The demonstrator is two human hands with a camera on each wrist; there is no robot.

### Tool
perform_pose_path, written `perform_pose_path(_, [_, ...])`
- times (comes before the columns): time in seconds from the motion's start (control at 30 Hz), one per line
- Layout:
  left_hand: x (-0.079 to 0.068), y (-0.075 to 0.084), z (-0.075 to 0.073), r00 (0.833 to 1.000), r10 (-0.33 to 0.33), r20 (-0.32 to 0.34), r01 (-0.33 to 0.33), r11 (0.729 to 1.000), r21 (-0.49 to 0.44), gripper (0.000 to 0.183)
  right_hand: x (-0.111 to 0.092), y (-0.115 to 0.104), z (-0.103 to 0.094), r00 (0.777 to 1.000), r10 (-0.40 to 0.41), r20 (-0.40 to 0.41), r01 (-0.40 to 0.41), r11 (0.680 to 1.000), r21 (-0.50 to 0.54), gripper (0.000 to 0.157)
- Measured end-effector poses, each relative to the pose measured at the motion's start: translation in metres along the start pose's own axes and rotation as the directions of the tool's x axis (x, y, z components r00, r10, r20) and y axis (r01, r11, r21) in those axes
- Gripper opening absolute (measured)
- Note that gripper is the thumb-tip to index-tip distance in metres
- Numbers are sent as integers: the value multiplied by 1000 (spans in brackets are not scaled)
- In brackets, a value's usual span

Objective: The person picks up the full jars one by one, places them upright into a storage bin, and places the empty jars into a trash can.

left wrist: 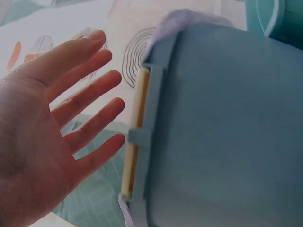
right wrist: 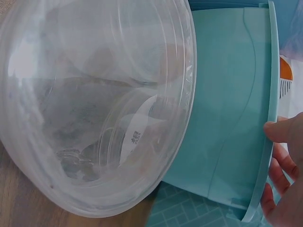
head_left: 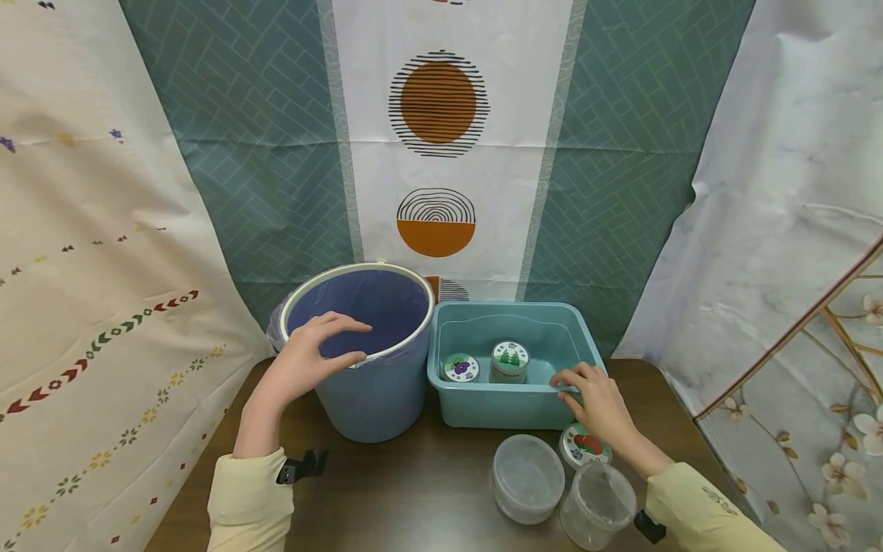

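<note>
My left hand [head_left: 319,355] hovers over the near left rim of a blue trash bin [head_left: 375,399] lined with a clear bag. Its fingers are spread and nothing is in it, as the left wrist view also shows. My right hand [head_left: 599,399] is at the front right rim of a teal plastic tub [head_left: 483,406]. Its fingers are loosely bent, with no object between them; whether they touch the rim I cannot tell. Inside the tub stand a jar with a green tree label [head_left: 510,360] and a jar with a purple label [head_left: 460,368].
Before the tub, on the brown table [head_left: 386,498], stand a clear round container [head_left: 527,479], a clear jar [head_left: 599,502] and a jar with a red label [head_left: 585,446]. Patterned cloths [head_left: 276,153] hang behind and at both sides.
</note>
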State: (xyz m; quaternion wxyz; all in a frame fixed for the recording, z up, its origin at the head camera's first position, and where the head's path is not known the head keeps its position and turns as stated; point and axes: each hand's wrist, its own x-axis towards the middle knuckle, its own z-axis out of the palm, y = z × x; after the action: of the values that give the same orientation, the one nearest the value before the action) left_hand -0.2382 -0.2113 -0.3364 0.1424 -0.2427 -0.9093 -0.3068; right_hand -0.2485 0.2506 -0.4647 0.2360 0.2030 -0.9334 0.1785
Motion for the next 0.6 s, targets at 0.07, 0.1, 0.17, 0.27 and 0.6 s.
perform_pose_path(0.07, [-5,-5,1,1000,-13,-2,13,1000,5,37,0,1,-1,1000,5,6,-5,1000,4,28])
perform_pose_path(0.1, [-7,-7,1,1000,-19,-3,19,1000,6,37,0,1,-1,1000,7,8,-7,1000,6,28])
perform_pose_path(0.17, [-12,-12,0,999,-38,-7,38,999,11,36,0,1,-1,1000,8,8,-8,1000,10,28])
perform_pose_path(0.27, [-19,-20,0,999,-42,-26,43,999,19,35,0,1,0,1000,8,1,-8,1000,11,28])
perform_pose_path(0.6, [-36,-39,4,984,36,-173,-29,999,46,27,-1,3,2,1000,-6,-16,7,1000,8,29])
